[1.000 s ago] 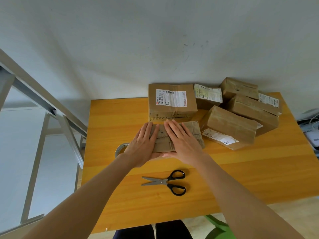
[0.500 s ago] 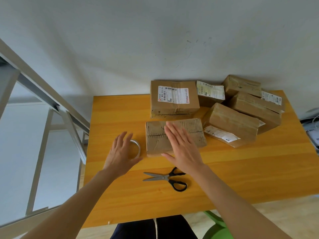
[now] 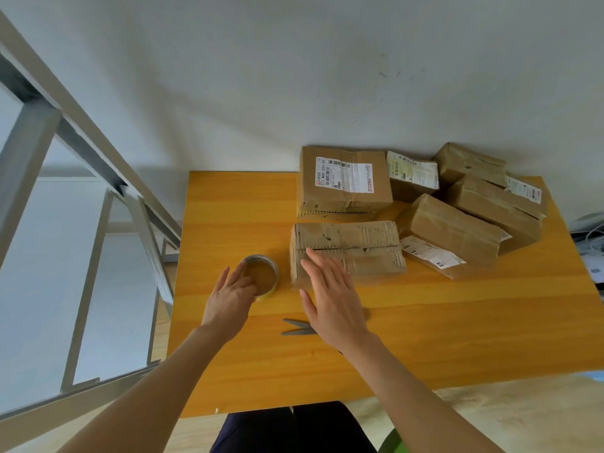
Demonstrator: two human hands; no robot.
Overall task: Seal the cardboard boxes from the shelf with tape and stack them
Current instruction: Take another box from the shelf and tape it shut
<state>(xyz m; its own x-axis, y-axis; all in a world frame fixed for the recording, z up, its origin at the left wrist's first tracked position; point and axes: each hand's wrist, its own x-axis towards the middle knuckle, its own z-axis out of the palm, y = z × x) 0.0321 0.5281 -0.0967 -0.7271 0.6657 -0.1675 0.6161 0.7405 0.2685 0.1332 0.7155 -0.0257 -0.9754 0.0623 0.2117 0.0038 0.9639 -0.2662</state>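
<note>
Brown corrugated cardboard, creased and worn: the near box (image 3: 356, 248) lies flat on the yellow wooden table (image 3: 425, 338), toward its middle. Its long axis runs left to right, parallel to the table's near edge. A dark slit along the top follows the same line, and the flaps on either side of it are ribbed and ragged.

The right hand (image 3: 333, 305) is flat, fingers straight and close together, pointing away from the person. Its fingertips are over the box's near left corner; I cannot tell whether they press on it. Under its palm lie the scissors (image 3: 297, 328), only the grey blades showing, pointing left.

The left hand (image 3: 228, 297) reaches to the tape roll (image 3: 263, 276), which lies on its side just left of the box, with nearly straight fingers laid on its near left rim.

Directly behind the near box stands a taller box (image 3: 327, 197), its white shipping label turned sideways with a barcode and "523 M88 D55-05" in large print. To its right is a small box (image 3: 402, 191) with a pale label too fine to read. Three long parcels (image 3: 451, 230) lie aslant at the right, two with small white labels I cannot read.

A grey metal frame (image 3: 81, 132) stands left of the table.
</note>
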